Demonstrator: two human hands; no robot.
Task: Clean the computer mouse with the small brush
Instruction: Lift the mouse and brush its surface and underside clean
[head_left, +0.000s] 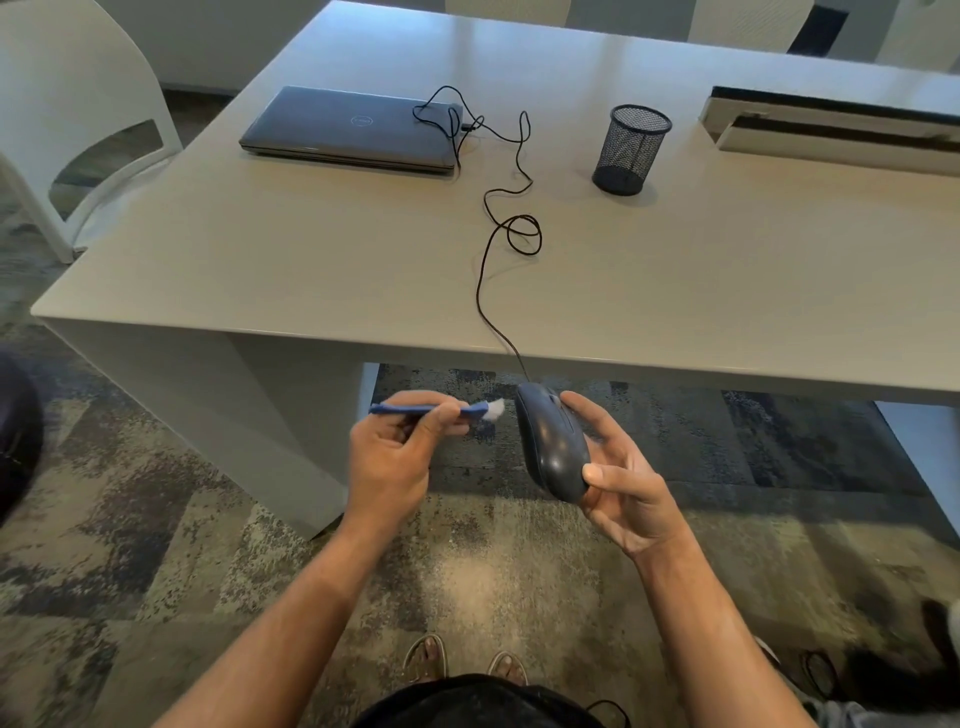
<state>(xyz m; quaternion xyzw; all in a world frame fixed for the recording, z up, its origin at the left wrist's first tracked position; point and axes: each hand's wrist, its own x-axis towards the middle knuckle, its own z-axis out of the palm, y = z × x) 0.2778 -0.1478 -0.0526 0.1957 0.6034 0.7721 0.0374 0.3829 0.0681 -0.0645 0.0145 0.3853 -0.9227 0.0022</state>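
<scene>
Left hand (389, 457) pinches the brush (441, 410), bristles just beside the mouse (553, 441) gripped by the right hand (618, 483); brushing seems barely underway.

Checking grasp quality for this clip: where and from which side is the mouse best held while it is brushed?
By its rear hump and far flank, from the right, as the right hand does: thumb on the tail end, fingers along the far side. That leaves the mouse tilted with its top and left side facing the brush in the left hand, and the cable free in front.

Grey table (260, 249), white chair (78, 104), patterned carpet (156, 545)
</scene>
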